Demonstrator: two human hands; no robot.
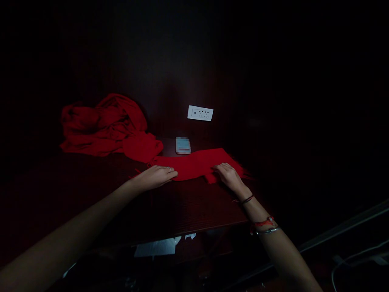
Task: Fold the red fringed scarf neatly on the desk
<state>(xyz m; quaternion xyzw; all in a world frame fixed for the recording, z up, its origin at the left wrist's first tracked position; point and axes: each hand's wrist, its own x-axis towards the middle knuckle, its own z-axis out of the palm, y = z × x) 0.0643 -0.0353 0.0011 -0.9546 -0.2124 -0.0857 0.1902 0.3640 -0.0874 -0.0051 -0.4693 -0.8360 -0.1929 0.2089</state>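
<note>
While our forearms (105, 219) converge over counter (188, 209), left hand (156, 177) and right hand (229, 176) curl downward, each grip pinching red cloth (193, 164).

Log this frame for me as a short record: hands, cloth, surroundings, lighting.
Left hand: fingers at the near edge of the red strip of cloth, left part; grip unclear. Hand
Right hand: on the strip's right part; grip unclear. Hand
Strip: laid roughly sideways on the dark surface
Left of strip: crumpled red heap; whether joined, unclear
Behind strip: small pixelated item; white socket panel above it
Lighting: very dim
</note>
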